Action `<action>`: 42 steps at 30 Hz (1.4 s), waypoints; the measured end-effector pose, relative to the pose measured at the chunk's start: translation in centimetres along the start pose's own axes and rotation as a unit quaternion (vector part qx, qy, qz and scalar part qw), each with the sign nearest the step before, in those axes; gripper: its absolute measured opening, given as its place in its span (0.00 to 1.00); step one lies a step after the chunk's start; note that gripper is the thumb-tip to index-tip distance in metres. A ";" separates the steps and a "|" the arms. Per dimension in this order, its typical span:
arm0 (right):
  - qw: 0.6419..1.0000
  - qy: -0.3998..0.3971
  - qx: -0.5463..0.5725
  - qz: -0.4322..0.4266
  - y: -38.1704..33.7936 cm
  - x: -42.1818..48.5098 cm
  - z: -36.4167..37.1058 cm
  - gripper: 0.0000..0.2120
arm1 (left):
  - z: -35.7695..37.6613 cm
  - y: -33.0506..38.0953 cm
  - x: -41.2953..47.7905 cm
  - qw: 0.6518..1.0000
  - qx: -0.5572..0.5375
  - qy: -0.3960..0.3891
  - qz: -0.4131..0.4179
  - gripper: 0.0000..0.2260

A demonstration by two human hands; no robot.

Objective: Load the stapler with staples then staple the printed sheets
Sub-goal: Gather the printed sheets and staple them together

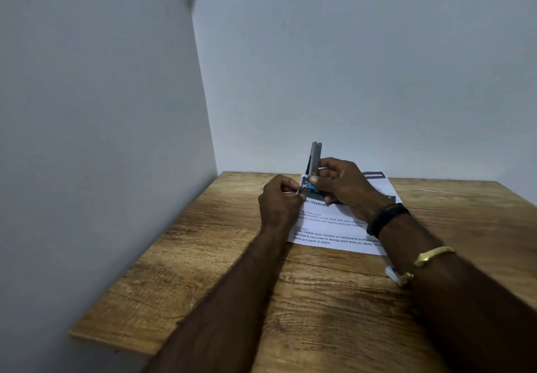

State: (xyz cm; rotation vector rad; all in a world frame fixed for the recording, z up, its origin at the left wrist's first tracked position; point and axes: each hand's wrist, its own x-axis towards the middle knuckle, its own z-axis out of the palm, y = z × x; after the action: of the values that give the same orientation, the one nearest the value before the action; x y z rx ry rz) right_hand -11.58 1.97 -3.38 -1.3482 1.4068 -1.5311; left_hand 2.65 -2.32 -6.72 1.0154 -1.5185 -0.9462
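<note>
1. Wooden table [203, 285] lies nearest you; your left hand [280, 202] pinches a thin sliver, probably a staple strip [291, 192].
2. Stapler [315, 159] stands opened upright, apparently not yet loaded.
3. Your right hand [341, 186] grips its base over the printed sheets [334, 236]; stapling remains.

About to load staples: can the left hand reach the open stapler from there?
Probably yes. The right hand holds the stapler, lid swung up, right beside the left hand pinching the staples; nothing shows between them.
</note>
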 end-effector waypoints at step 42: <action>0.858 0.104 -0.485 0.132 -2.8 -6.0 -0.6 0.20 | 0.4 -0.5 -0.6 0.996 -0.003 -0.063 -0.057 0.21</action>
State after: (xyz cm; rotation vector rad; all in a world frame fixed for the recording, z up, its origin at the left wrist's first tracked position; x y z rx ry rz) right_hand -10.10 8.37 -2.15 -1.4242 2.5736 -0.7653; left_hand 2.37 -1.88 -7.41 1.0637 -1.5735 -1.1130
